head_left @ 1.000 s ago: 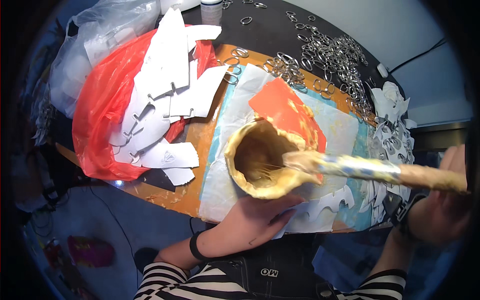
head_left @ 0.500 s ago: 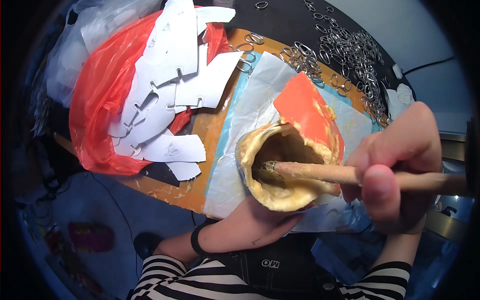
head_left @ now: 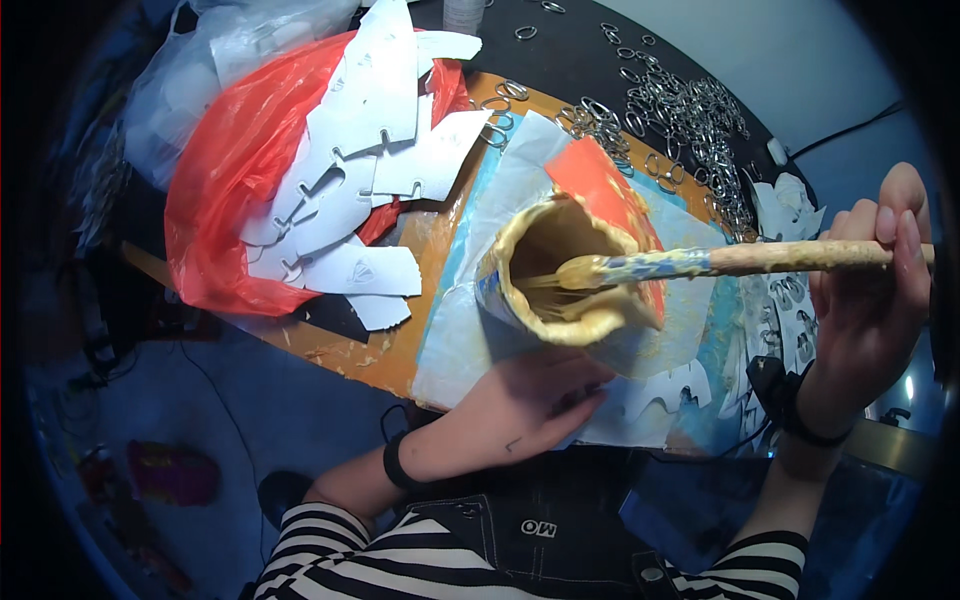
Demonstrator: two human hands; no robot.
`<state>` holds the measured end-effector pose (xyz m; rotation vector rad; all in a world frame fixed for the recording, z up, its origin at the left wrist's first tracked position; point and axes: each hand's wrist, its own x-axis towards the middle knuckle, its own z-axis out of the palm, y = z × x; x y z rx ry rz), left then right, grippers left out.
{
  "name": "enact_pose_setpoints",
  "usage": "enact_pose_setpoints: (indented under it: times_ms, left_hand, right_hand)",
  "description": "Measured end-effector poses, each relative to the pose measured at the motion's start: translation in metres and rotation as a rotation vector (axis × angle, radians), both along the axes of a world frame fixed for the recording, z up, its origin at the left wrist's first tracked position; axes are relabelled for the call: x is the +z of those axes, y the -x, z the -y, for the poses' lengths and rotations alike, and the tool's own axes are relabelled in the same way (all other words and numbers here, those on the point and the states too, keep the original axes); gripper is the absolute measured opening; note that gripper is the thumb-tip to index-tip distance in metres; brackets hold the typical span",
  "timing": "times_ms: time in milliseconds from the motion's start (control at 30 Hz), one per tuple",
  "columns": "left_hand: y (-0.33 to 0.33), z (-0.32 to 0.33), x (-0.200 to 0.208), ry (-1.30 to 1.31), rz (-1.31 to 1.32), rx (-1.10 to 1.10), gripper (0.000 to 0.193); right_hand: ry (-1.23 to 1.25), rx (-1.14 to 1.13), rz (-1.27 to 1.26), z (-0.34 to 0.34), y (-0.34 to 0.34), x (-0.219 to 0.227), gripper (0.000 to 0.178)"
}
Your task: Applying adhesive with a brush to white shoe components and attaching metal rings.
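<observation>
My right hand (head_left: 880, 260) is closed round the wooden handle of a brush (head_left: 690, 263), with fingertips pinching near its end. Its bristles, coated in pale yellow paste, are over the mouth of a round can (head_left: 500, 297), with strands of paste trailing from them. Thick yellow paste crusts the can's rim, and its inside is dark. An orange flat piece (head_left: 590, 170), smeared with paste, stands up along the can's far right side. My left hand (head_left: 530, 405) is curled against the near side of the can, its fingers partly hidden.
White cut pieces (head_left: 370, 90) with notches lie piled on a red plastic bag (head_left: 225, 190) at left. Metal rings (head_left: 690, 110) are heaped at the far right. White paper (head_left: 455, 320) covers the orange board (head_left: 375, 360). More cut white pieces (head_left: 790, 310) lie at right.
My right hand has drawn the brush up and to the right, so its bristles now show above the can's mouth. The can looks lower and farther away.
</observation>
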<state>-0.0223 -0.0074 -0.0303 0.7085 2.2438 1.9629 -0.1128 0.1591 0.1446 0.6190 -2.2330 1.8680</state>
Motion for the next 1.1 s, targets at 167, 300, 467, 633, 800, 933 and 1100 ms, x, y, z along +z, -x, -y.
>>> enact_pose_setpoints:
  times_ms: [167, 300, 467, 633, 800, 933, 1100]
  left_hand:
    - [-0.006, -0.004, 0.003, 0.044, 0.082, 0.100, 0.025]
    - [-0.007, -0.005, 0.006, 0.005, 0.258, 0.097, 0.024]
    - [-0.011, -0.006, 0.013, 0.065, 0.262, 0.123, 0.020]
    - [-0.019, -0.003, 0.020, 0.183, 0.285, 0.196, 0.017]
    - [-0.015, -0.002, 0.017, 0.195, 0.361, 0.201, 0.016]
    - [-0.013, 0.001, 0.018, 0.199, 0.454, 0.163, 0.017]
    - [-0.014, 0.000, 0.020, 0.213, 0.480, 0.161, 0.017]
  right_hand:
    - [-0.006, -0.001, -0.040, -0.025, -0.017, -0.003, 0.021]
    - [-0.010, -0.072, -0.063, -0.046, -0.036, -0.006, 0.023]
    - [-0.034, -0.120, -0.065, -0.100, -0.074, -0.016, 0.028]
    - [-0.329, -0.574, -0.255, -0.114, -0.138, -0.075, 0.049]
    - [-0.376, -0.107, -0.276, -0.087, -0.196, -0.128, 0.042]
    - [-0.353, -0.184, -0.301, -0.069, -0.201, -0.147, 0.030]
    - [-0.279, -0.160, -0.284, -0.067, -0.204, -0.161, 0.030]
